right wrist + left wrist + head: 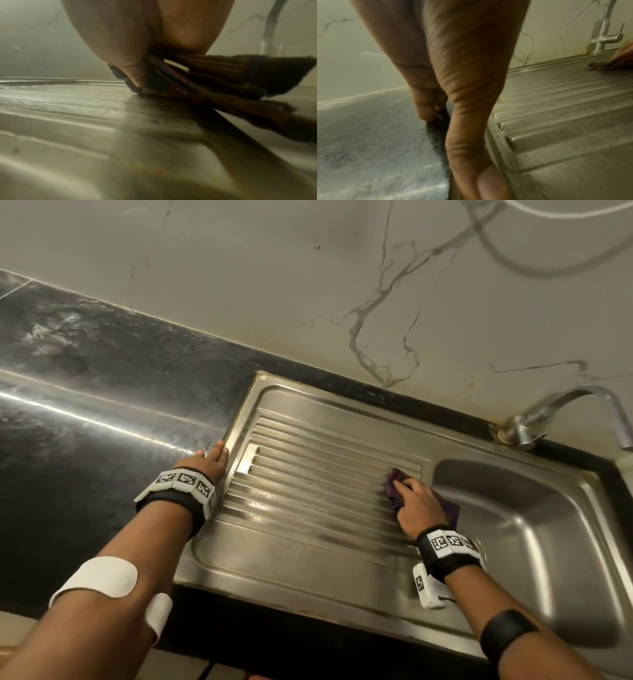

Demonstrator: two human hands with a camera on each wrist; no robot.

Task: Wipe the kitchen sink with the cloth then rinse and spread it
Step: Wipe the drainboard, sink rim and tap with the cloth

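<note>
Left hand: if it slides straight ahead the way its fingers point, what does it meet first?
Probably the wall. The left hand lies flat on the dark counter beside the sink's rim, fingers pointing toward the back. Nothing shows in between, though depth is unclear.

Left hand on worktop, beside drainboard; right hand on cloth at drainboard's right end, basin right, tap behind.

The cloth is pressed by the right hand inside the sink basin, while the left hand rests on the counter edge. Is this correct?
Not quite. The right hand presses the cloth on the ribbed drainboard, beside the basin, not inside it; the head view shows this. The left hand does rest at the counter edge.
</note>
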